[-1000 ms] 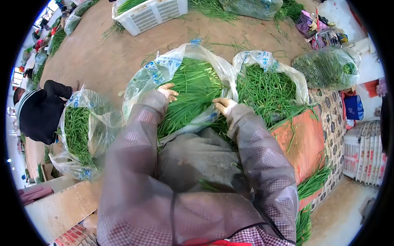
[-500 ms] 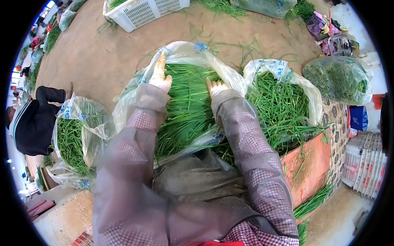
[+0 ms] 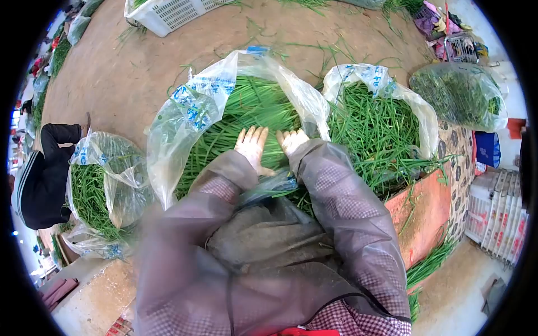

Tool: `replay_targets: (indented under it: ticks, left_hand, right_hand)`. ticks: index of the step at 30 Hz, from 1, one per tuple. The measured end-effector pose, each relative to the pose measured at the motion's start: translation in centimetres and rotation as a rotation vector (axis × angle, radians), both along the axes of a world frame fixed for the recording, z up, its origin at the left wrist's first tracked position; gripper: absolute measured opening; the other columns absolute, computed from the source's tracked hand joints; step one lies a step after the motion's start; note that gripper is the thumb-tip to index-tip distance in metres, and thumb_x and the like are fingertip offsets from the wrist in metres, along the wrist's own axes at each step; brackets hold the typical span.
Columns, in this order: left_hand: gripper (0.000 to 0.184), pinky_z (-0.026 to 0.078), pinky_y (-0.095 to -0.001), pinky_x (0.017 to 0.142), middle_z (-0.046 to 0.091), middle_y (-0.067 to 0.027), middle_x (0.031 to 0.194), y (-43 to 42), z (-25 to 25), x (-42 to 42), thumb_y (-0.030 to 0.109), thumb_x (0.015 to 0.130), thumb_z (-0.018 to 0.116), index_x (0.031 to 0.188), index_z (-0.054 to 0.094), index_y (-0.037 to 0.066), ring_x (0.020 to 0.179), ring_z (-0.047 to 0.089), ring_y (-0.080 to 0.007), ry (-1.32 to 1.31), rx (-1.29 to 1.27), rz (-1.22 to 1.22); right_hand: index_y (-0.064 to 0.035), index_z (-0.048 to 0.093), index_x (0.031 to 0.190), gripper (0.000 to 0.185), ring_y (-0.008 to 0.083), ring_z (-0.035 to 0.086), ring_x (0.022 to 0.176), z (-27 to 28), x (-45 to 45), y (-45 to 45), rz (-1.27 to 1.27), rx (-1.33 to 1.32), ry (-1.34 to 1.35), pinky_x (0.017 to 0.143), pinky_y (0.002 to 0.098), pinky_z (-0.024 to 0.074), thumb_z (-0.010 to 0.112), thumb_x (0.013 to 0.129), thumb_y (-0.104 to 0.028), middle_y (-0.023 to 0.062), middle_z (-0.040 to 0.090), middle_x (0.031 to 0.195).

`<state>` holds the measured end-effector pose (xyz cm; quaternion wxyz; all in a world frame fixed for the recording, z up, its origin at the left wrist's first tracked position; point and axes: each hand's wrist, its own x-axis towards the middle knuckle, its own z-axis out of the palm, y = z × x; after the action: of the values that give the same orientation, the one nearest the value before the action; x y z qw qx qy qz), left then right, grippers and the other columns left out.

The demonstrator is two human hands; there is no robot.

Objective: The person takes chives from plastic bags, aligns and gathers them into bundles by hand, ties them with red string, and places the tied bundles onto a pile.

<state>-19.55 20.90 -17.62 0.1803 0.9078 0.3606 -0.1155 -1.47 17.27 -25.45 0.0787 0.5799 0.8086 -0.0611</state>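
Observation:
Long thin green stalks, like garlic chives (image 3: 258,103), fill a clear plastic bag (image 3: 185,112) with blue print, open in front of me. My left hand (image 3: 252,147) lies flat on the near part of the stalks, fingers spread and pointing away. Close beside it, my right hand (image 3: 291,141) rests at the right side of the same stalks, fingers stretched out, part of the palm hidden by the sleeve. Neither hand grips anything. To the right, a second open bag (image 3: 426,120) holds a looser, tangled heap of green stalks (image 3: 375,129).
Left of me stands another plastic bag of greens (image 3: 92,190), beside a person in a dark jacket (image 3: 42,179). A white crate (image 3: 179,17) is at the back. A reddish board (image 3: 420,213) and a filled bag (image 3: 459,95) lie to the right.
My left hand has come off the bag's far left rim and moved back toward me onto the stalks. My right hand has shifted slightly nearer. The bag's left side now stands wider.

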Motion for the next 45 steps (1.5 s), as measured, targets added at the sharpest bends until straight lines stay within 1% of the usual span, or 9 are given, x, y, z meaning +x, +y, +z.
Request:
replay_targets:
  ticks: [6,10,13,15,19,22,30,35,45]
  left_hand:
    - [0.104,0.029,-0.0450,0.105,0.048,-0.0146,0.124,-1.8,-3.4,-1.3,0.039,0.062,0.079,0.141,0.025,0.000,0.119,0.044,-0.0291,-0.053,0.115,0.000]
    - [0.097,0.031,-0.0449,0.102,0.048,-0.0145,0.124,-2.7,-3.7,-1.7,0.033,0.063,0.080,0.139,0.030,0.001,0.116,0.045,-0.0293,-0.059,0.087,-0.011]
    - [0.094,0.032,-0.0447,0.100,0.049,-0.0140,0.123,-3.1,-3.8,-1.8,0.031,0.063,0.080,0.138,0.032,0.002,0.114,0.046,-0.0291,-0.058,0.093,-0.031]
    - [0.093,0.033,-0.0445,0.100,0.049,-0.0137,0.122,-3.2,-3.9,-1.7,0.031,0.062,0.080,0.138,0.033,0.002,0.113,0.047,-0.0290,-0.048,0.091,-0.044]
    - [0.097,0.031,-0.0451,0.101,0.045,-0.0154,0.127,-3.3,-3.6,-1.8,0.033,0.060,0.079,0.138,0.032,0.001,0.116,0.044,-0.0305,-0.096,0.106,-0.045]
    - [0.101,0.030,-0.0460,0.103,0.040,-0.0163,0.132,-3.7,-3.7,-1.6,0.035,0.058,0.080,0.139,0.029,0.000,0.121,0.040,-0.0314,-0.115,0.165,-0.032]
    - [0.105,0.030,-0.0451,0.105,0.046,-0.0169,0.128,-3.7,-6.9,-1.9,0.030,0.057,0.080,0.141,0.024,-0.001,0.121,0.043,-0.0314,-0.042,0.237,-0.024]
    - [0.076,0.037,-0.0383,0.096,0.059,-0.0113,0.109,-3.5,-5.3,-1.6,0.017,0.068,0.065,0.136,0.034,0.001,0.105,0.055,-0.0255,0.015,0.091,-0.004]
    - [0.086,0.037,-0.0376,0.097,0.060,-0.0108,0.109,-3.0,-4.7,-2.6,0.025,0.062,0.077,0.135,0.037,0.008,0.105,0.057,-0.0255,0.049,0.036,0.065]
  right_hand:
    - [-0.0199,0.053,0.116,0.032,0.0296,0.051,0.118,0.2,1.4,0.0,0.089,0.279,0.222,0.098,0.0459,0.0395,0.051,0.084,-0.020,0.0106,0.056,0.119]
    - [-0.0129,0.034,0.138,0.063,0.0337,0.047,0.124,5.6,1.0,1.1,-0.362,-0.583,0.147,0.105,0.0384,0.0357,0.062,0.083,-0.026,0.0146,0.040,0.140]
    - [-0.0140,0.034,0.141,0.065,0.0281,0.049,0.123,9.0,0.8,1.4,-0.420,-0.763,0.043,0.105,0.0362,0.0367,0.062,0.084,-0.028,0.0110,0.042,0.141]
    - [-0.0145,0.041,0.139,0.049,0.0223,0.050,0.122,14.0,0.4,1.8,-0.139,-0.874,-0.196,0.105,0.0341,0.0370,0.048,0.092,-0.030,0.0068,0.049,0.136]
    - [-0.0133,0.050,0.132,0.042,0.0199,0.053,0.119,12.2,0.7,1.7,-0.087,-0.686,-0.196,0.102,0.0320,0.0392,0.040,0.097,-0.034,0.0054,0.055,0.130]
    - [-0.0134,0.054,0.127,0.041,0.0221,0.057,0.113,15.2,0.7,2.2,-0.417,-0.992,0.019,0.101,0.0319,0.0405,0.039,0.098,-0.037,0.0061,0.060,0.122]
    - [-0.0119,0.058,0.123,0.047,0.0249,0.059,0.108,14.5,-0.1,1.5,-0.207,-0.833,-0.087,0.097,0.0378,0.0450,0.045,0.094,-0.047,0.0097,0.064,0.114]
    - [-0.0117,0.058,0.123,0.048,0.0250,0.059,0.109,14.0,0.0,1.5,-0.250,-0.873,-0.030,0.096,0.0385,0.0455,0.047,0.094,-0.047,0.0102,0.063,0.116]
    - [-0.0112,0.058,0.124,0.049,0.0251,0.059,0.110,11.1,0.7,2.8,-0.398,-0.892,0.199,0.095,0.0399,0.0465,0.050,0.092,-0.048,0.0110,0.061,0.120]
